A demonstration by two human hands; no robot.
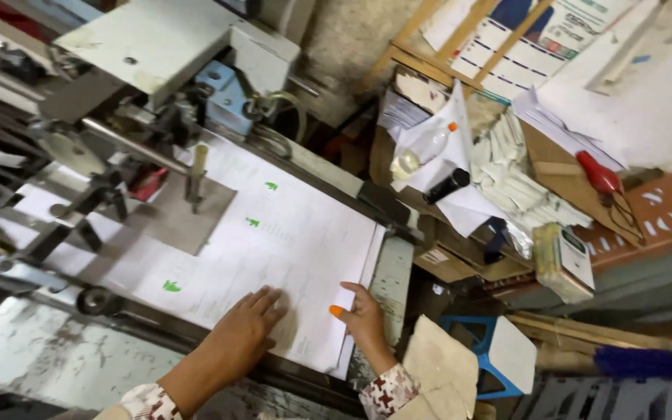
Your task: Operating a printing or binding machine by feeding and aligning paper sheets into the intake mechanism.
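- My left hand (244, 330) lay flat and open on the sheets (274, 249), fingers spread, pressing near their near edge.
- My right hand (361, 317) curled round the stack's near right corner, thumb on top, fingers hidden under the edge, so I could not tell how many sheets it pinched.
- The sheets sat on the machine bed (392, 281), beside a grey plate (180, 214) further left.
- I judged the paper light and floppy singly, heavier as a stack, slippery between layers and easily creased.
- Edges and corners seemed the best hold, with a flat palm to steady.
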